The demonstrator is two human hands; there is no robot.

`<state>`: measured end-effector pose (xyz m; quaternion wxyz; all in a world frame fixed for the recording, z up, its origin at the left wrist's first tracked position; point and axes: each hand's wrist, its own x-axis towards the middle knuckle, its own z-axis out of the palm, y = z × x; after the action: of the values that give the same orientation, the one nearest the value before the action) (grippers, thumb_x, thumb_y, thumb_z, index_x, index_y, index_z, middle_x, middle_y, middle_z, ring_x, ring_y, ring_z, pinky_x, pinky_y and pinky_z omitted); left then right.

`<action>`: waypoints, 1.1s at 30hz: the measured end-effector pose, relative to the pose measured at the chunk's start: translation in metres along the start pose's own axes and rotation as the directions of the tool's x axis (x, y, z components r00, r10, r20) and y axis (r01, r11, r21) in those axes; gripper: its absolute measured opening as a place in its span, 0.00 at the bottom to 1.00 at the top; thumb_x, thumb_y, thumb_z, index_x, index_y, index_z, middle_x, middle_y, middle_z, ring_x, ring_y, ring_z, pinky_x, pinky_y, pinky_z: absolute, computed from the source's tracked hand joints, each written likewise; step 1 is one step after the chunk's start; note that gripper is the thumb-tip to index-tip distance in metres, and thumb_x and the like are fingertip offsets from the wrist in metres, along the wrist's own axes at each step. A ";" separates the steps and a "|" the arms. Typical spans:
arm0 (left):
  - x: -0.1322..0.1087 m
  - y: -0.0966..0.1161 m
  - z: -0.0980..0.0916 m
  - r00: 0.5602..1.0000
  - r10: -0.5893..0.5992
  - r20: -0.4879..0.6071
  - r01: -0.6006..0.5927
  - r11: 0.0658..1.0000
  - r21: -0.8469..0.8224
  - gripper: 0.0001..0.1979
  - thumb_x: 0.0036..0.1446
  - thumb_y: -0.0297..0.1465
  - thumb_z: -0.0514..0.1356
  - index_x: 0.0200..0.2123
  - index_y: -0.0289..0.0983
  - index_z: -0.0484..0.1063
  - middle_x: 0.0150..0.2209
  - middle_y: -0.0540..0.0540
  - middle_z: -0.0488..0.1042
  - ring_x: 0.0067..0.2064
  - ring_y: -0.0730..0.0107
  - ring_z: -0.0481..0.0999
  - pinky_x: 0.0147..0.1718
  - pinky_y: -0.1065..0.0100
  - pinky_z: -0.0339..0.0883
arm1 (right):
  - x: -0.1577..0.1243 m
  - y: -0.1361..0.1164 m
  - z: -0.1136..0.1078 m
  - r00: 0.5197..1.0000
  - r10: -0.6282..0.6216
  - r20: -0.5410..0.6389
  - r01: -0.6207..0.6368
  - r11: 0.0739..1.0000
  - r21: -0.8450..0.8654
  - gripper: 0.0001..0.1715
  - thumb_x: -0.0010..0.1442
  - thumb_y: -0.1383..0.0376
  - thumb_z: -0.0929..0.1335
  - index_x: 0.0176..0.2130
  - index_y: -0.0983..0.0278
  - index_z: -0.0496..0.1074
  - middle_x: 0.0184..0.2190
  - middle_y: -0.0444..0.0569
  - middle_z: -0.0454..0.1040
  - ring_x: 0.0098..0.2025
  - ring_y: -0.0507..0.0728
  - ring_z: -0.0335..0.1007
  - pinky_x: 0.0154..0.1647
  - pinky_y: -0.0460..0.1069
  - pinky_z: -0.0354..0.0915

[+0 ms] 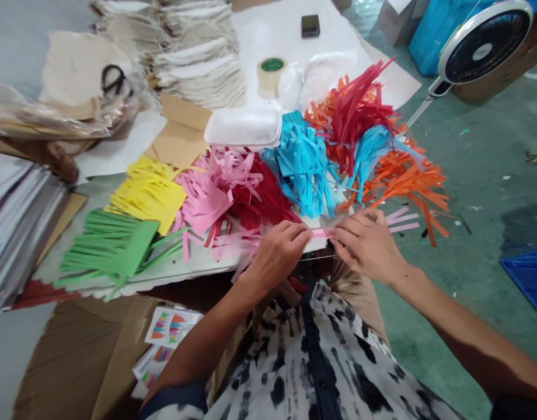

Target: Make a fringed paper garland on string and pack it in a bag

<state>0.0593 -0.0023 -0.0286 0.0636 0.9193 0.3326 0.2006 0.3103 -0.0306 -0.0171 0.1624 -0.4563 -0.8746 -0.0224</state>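
Observation:
Between my two hands a pink tissue-paper tassel (320, 233) is stretched across at the table's front edge. My left hand (282, 248) is closed on its left part, where pale pink fringe (237, 242) spreads out. My right hand (365, 242) pinches the other side, and pink strips (402, 220) stick out to the right beyond it. Just past my hands lie fringed paper bundles: dark red (260, 192), pink (207, 201), blue (306, 166) and orange (408, 169). A red bundle (360, 111) rests on orange ones. Yellow (150, 189) and green (113, 242) fringe lie farther left.
A translucent plastic box (244, 127), a tape roll (272, 76) and a small black box (310, 26) are on the table. Stacked pale bundles (198, 58) stand behind. A fan (485, 49) is at the right. Printed cards (170, 328) lie on a cardboard box (84, 361) below.

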 end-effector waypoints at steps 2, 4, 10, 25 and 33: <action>-0.001 0.002 0.000 0.998 -0.046 -0.034 0.045 0.999 -0.029 0.08 0.73 0.28 0.56 0.45 0.37 0.76 0.44 0.43 0.81 0.46 0.62 0.77 0.47 0.61 0.73 | -0.001 0.002 0.003 1.000 0.023 0.004 -0.023 1.000 0.010 0.13 0.74 0.64 0.64 0.44 0.61 0.78 0.39 0.49 0.81 0.44 0.60 0.70 0.55 0.59 0.52; -0.003 0.004 0.000 0.993 -0.097 -0.068 0.094 0.994 -0.048 0.08 0.73 0.29 0.57 0.42 0.37 0.76 0.42 0.43 0.80 0.46 0.62 0.76 0.46 0.61 0.72 | -0.003 0.004 0.004 0.997 0.073 0.023 -0.074 0.997 0.014 0.14 0.75 0.61 0.64 0.44 0.61 0.77 0.39 0.49 0.81 0.43 0.61 0.70 0.54 0.59 0.52; -0.009 0.004 -0.009 0.944 -0.324 -0.066 0.322 0.946 -0.037 0.10 0.73 0.35 0.59 0.39 0.38 0.76 0.40 0.44 0.78 0.43 0.60 0.72 0.44 0.59 0.66 | 0.000 0.004 0.001 0.975 0.208 0.074 -0.210 0.978 0.020 0.15 0.76 0.58 0.63 0.41 0.62 0.74 0.40 0.51 0.80 0.44 0.62 0.69 0.50 0.59 0.51; -0.002 0.004 -0.009 0.897 -0.442 -0.026 0.442 0.896 0.026 0.07 0.66 0.33 0.65 0.35 0.38 0.75 0.39 0.44 0.77 0.42 0.58 0.71 0.43 0.58 0.64 | 0.016 -0.005 -0.005 0.929 0.348 0.122 -0.331 0.933 -0.140 0.13 0.70 0.58 0.66 0.41 0.63 0.76 0.42 0.56 0.82 0.47 0.68 0.70 0.45 0.60 0.51; -0.004 0.009 -0.005 0.995 -0.051 -0.083 0.059 0.993 0.098 0.10 0.70 0.29 0.62 0.50 0.48 0.80 0.48 0.49 0.83 0.53 0.58 0.74 0.59 0.51 0.62 | 0.001 -0.020 -0.001 0.998 0.058 0.009 -0.058 0.998 -0.038 0.14 0.72 0.69 0.66 0.51 0.56 0.79 0.48 0.45 0.84 0.54 0.62 0.70 0.56 0.62 0.51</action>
<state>0.0592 -0.0121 -0.0228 0.0095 0.9030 0.3699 0.2185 0.2943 -0.0416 -0.0140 0.1499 -0.4847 -0.8612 -0.0318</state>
